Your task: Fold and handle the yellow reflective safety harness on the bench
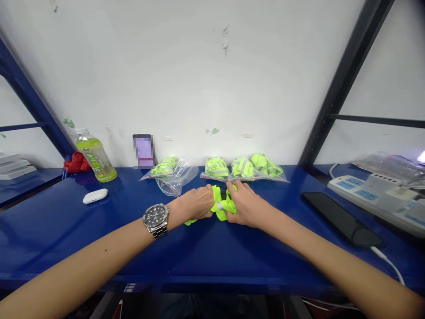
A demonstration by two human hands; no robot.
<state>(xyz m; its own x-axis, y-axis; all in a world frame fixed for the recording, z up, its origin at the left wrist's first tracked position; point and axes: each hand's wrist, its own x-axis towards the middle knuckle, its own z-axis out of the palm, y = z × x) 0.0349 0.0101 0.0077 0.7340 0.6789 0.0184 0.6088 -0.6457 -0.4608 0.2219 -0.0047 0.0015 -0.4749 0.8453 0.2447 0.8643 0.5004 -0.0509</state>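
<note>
On shelf [166,252], hands [195,204] clutch hi-vis vest [219,204]

The head-worn camera looks forward and down at the left hand [195,203] and right hand [245,204] on a blue shelf [212,261].

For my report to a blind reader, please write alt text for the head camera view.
The left hand and right hand grip a crumpled neon-yellow reflective vest on a blue metal shelf. Folded vests in clear plastic bags lie behind them, and a wristwatch is on the left wrist.
</note>
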